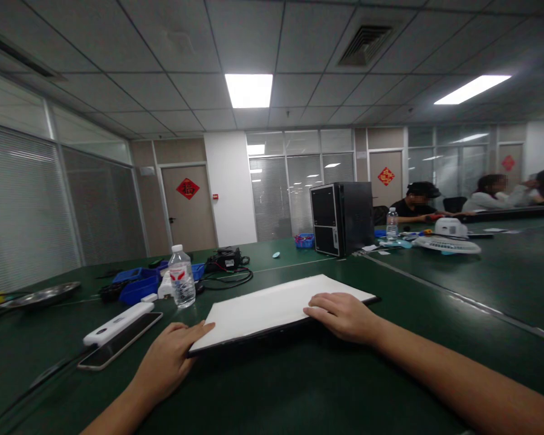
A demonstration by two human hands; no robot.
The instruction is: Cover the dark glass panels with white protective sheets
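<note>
A flat white rectangular panel point(263, 311) with a dark rim lies in front of me, its near edge appearing raised a little off the green table point(272, 393). My left hand point(174, 350) is closed around the panel's near left corner, thumb on the white face and other fingers partly hidden beneath. Over the right part of the near edge, my right hand point(342, 317) holds the same panel, fingers bent together on its white surface. What lies under that palm is hidden.
To the left are a white power strip point(118, 323), a phone point(120, 343), a water bottle point(181, 278) and blue bins point(138, 287). Behind the panel are a black adapter point(226, 260) and a computer tower point(342, 217). A white fan point(448, 241) lies right; several people sit beyond.
</note>
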